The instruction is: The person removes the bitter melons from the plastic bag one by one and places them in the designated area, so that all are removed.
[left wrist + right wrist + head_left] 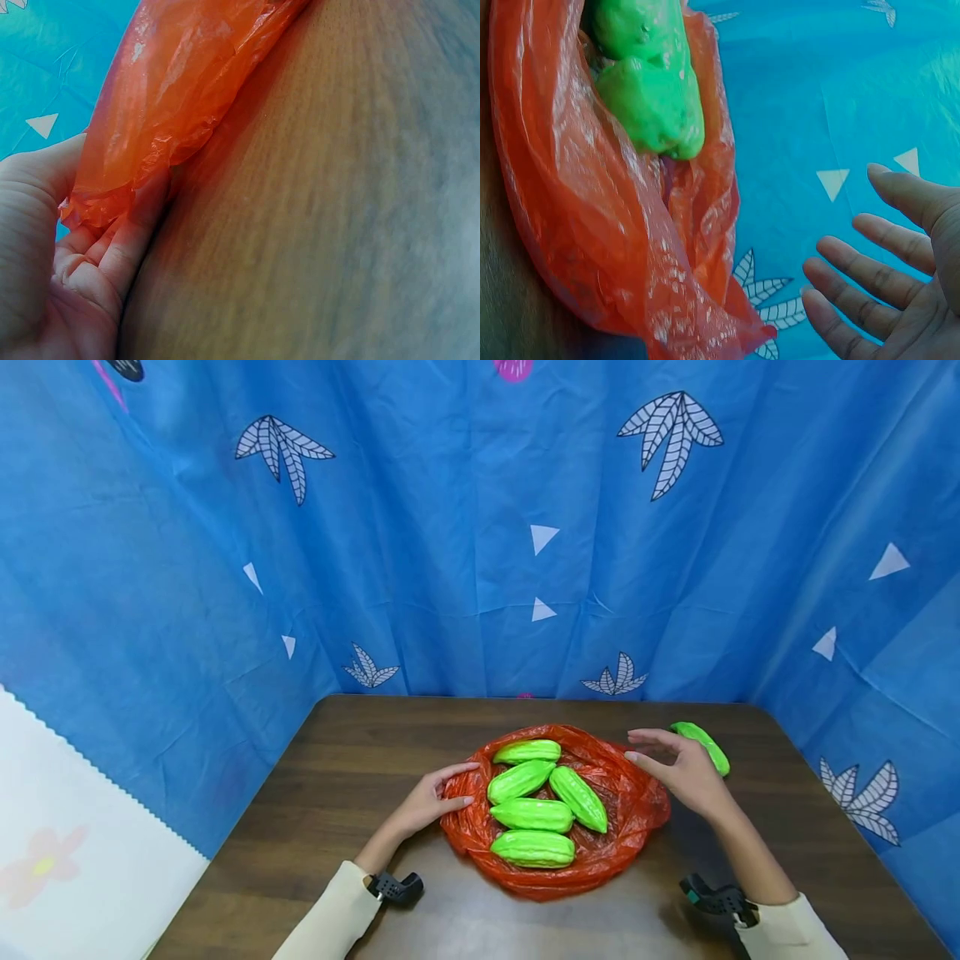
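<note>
A red plastic bag [543, 883] lies with its mouth spread wide, and several bright green ridged gourds [532, 849], which look like bitter gourds, rest inside it. My left hand [423, 803] holds the bag's left rim; in the left wrist view the thumb is on one side of the red film [172, 90] and the fingers on the other. Beside the bag's right rim is my right hand [693, 777], its fingers spread and holding nothing. The right wrist view shows that hand [926, 319] apart from the bag. One more gourd [708, 750] lies outside, behind the right hand.
Everything stands on a dark brown wooden table [360, 735]. Blue patterned curtain [480, 527] hangs behind the table and along its sides. A white cloth [67, 827] with a pale flower shows at the lower left.
</note>
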`<move>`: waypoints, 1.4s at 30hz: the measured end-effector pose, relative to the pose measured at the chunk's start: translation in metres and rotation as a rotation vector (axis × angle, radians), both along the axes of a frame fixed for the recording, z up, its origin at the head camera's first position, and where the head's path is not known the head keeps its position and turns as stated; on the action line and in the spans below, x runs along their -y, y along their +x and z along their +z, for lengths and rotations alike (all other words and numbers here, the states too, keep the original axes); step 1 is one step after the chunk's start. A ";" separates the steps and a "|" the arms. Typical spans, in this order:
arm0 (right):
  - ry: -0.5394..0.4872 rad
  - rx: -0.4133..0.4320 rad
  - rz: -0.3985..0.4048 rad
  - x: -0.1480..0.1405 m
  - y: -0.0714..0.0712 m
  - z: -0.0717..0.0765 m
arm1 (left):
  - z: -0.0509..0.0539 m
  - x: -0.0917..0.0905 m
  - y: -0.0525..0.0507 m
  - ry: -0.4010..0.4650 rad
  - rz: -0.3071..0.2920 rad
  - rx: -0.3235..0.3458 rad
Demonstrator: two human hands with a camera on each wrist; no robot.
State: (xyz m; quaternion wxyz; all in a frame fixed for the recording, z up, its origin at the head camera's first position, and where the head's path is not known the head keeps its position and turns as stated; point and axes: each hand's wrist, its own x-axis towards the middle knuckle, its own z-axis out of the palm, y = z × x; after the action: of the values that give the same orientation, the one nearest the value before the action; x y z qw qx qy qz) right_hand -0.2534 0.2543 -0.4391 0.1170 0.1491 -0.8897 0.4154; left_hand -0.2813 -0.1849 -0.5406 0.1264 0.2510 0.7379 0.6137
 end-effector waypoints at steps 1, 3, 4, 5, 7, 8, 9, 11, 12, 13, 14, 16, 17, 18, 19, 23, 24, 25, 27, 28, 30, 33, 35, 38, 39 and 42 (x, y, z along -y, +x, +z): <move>-0.002 0.007 0.009 0.002 0.000 0.000 | 0.000 0.000 0.000 0.001 -0.002 0.002; -0.009 0.023 0.026 0.005 0.001 -0.001 | 0.000 0.001 0.001 -0.007 0.009 -0.004; -0.013 0.029 0.035 0.007 0.001 -0.001 | 0.000 0.001 0.002 -0.012 0.016 -0.010; -0.017 0.032 0.044 0.009 0.001 -0.002 | 0.000 0.001 0.002 -0.019 0.024 -0.016; -0.025 0.036 0.055 0.012 0.002 -0.004 | 0.000 0.001 0.001 -0.032 0.036 -0.025; -0.027 0.039 0.059 0.013 0.003 -0.005 | 0.000 0.000 0.001 -0.033 0.038 -0.029; -0.027 0.041 0.064 0.015 0.004 -0.006 | 0.000 0.000 0.000 -0.029 0.035 -0.026; -0.029 0.053 0.077 0.017 0.008 -0.010 | 0.000 0.000 0.000 -0.022 0.024 -0.014; -0.027 0.057 0.082 0.019 0.010 -0.012 | 0.000 0.000 0.000 -0.017 0.019 -0.006; -0.030 0.062 0.083 0.021 0.012 -0.014 | 0.000 0.000 0.000 -0.015 0.016 -0.003; -0.030 0.068 0.088 0.022 0.014 -0.016 | 0.001 -0.001 0.000 -0.014 0.016 0.002; -0.041 0.074 0.095 0.026 0.017 -0.020 | 0.001 -0.001 0.000 -0.014 0.017 0.014; -0.045 0.077 0.093 0.028 0.018 -0.021 | 0.001 0.000 0.000 -0.017 0.020 0.016; -0.047 0.079 0.093 0.029 0.020 -0.022 | 0.001 0.000 0.000 -0.020 0.022 0.016; -0.052 0.082 0.091 0.031 0.021 -0.023 | 0.001 0.000 0.000 -0.024 0.024 0.014; -0.051 0.080 0.095 0.037 0.024 -0.027 | 0.000 0.000 0.000 -0.030 0.025 0.008; -0.046 0.074 0.098 0.038 0.025 -0.028 | 0.001 0.000 0.000 -0.033 0.026 0.007; -0.042 0.065 0.104 0.040 0.025 -0.029 | 0.001 0.000 0.000 -0.034 0.027 0.008; -0.032 0.051 0.115 0.041 0.026 -0.030 | 0.001 0.000 0.000 -0.038 0.027 0.011; -0.028 0.044 0.119 0.042 0.026 -0.031 | 0.001 0.000 0.000 -0.039 0.029 0.013; -0.022 0.029 0.132 0.042 0.026 -0.031 | 0.002 -0.001 0.000 -0.036 0.029 0.013; -0.040 0.038 0.147 0.042 0.026 -0.032 | 0.003 -0.001 0.000 -0.030 0.028 0.010; -0.054 0.056 0.156 0.042 0.026 -0.033 | 0.003 -0.002 0.000 -0.030 0.024 0.009; -0.055 0.073 0.156 0.042 0.027 -0.035 | 0.004 -0.003 0.000 -0.038 0.027 0.006; -0.046 0.072 0.155 0.042 0.027 -0.036 | 0.004 -0.003 0.001 -0.041 0.029 0.005; -0.017 0.079 0.149 0.044 0.027 -0.037 | 0.003 -0.002 0.001 -0.058 0.045 -0.004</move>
State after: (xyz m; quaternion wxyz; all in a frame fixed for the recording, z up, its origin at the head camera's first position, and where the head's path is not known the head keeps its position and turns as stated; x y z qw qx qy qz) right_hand -0.2268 0.2101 -0.4761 0.0521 0.1973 -0.8765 0.4359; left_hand -0.2800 -0.1833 -0.5378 0.1182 0.2319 0.7611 0.5941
